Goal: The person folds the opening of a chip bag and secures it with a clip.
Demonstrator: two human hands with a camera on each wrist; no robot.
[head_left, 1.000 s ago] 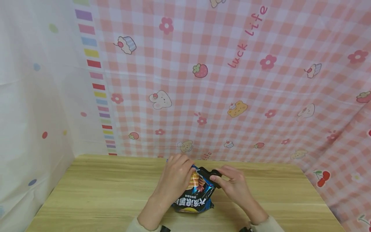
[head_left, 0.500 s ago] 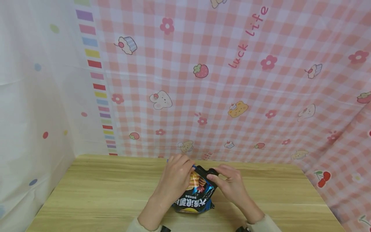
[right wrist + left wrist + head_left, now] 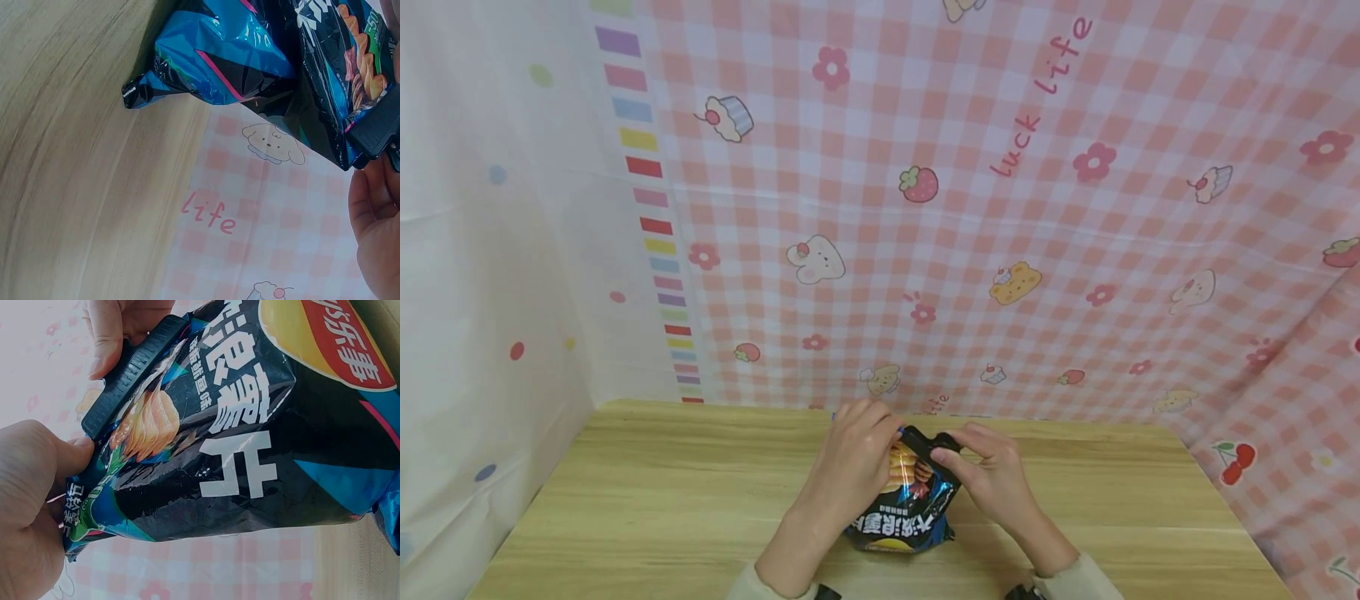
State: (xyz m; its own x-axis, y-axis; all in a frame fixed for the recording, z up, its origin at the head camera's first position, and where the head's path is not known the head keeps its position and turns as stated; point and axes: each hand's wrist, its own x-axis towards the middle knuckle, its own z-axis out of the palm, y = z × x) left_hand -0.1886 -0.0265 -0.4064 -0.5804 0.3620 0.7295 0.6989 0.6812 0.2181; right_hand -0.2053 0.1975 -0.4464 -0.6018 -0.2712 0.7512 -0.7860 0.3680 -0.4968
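Observation:
A black and blue bag of potato chips (image 3: 902,508) stands on the table, its top edge up between both hands. My left hand (image 3: 855,458) pinches the top left corner of the bag, thumb on the printed side in the left wrist view. A black bag clip (image 3: 134,375) lies across the top edge, reaching close to the left thumb. My right hand (image 3: 996,471) grips the clip's handle between thumb and fingers. In the right wrist view the clip's end (image 3: 375,128) sits over the bag's other top corner. The far side of the bag is hidden.
The bag rests on a light wooden table (image 3: 700,483). Behind the table hangs a pink checked cloth (image 3: 865,317); a white dotted cloth (image 3: 512,250) covers the left side, and pink cloth continues at the right.
My right hand has shifted slightly left with the clip, whose near end now comes closer to my left fingers. The left hand and the bag stay nearly in place.

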